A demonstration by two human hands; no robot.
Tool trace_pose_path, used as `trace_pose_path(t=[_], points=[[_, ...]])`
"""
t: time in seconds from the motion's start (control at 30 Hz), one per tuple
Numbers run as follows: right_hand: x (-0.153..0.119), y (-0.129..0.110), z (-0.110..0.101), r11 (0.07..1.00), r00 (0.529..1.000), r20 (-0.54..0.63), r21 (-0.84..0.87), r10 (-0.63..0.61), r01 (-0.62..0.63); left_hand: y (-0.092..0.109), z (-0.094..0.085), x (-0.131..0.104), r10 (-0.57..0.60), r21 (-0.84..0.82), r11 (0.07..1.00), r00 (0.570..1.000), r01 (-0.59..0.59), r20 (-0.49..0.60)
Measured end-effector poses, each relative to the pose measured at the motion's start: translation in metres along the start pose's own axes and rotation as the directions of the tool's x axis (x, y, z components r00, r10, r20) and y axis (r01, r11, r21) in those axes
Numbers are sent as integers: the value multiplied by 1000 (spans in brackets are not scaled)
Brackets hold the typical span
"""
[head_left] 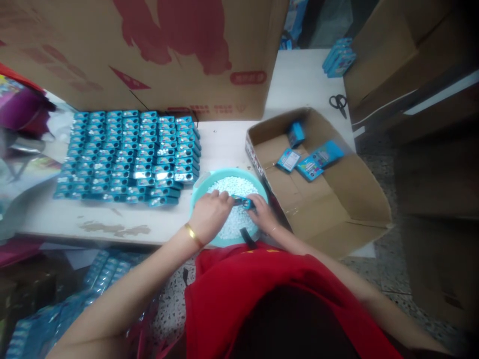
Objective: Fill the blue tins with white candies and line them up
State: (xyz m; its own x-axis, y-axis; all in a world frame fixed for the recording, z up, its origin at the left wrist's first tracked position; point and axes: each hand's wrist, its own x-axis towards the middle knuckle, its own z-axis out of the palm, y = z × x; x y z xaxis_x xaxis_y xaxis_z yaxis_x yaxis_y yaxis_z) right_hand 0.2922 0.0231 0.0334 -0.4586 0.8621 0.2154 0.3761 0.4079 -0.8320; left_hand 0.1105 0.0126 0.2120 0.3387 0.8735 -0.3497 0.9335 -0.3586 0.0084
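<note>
A turquoise basin (196, 192) filled with small white pellets (235, 184) stands at the table's front edge. Over the pellets, a small blue box (246, 203) is held between my two hands. My left hand (211, 214) has its fingers curled at the box's left end, partly hiding it. At the right end, my right hand (262, 213) grips the box between thumb and fingers. A dark round spot shows on the box's near face. My palms hide whatever lies beneath them.
Rows of small blue boxes (127, 154) stand left of the basin. An open cardboard carton (314, 204) with several blue boxes sits to the right. Black scissors (339, 103) lie farther back. A large printed carton (179, 60) stands behind the rows.
</note>
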Motion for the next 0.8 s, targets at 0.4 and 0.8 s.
trace_pose_path(t=[0.4, 0.8], points=[[7, 3, -19, 990, 986, -93, 24, 137, -135, -37, 201, 28, -132, -505, 841, 979, 195, 158], [11, 9, -17, 988, 979, -132, 36, 154, -151, -44, 167, 9, -44, -790, 612, 996, -35, -78]])
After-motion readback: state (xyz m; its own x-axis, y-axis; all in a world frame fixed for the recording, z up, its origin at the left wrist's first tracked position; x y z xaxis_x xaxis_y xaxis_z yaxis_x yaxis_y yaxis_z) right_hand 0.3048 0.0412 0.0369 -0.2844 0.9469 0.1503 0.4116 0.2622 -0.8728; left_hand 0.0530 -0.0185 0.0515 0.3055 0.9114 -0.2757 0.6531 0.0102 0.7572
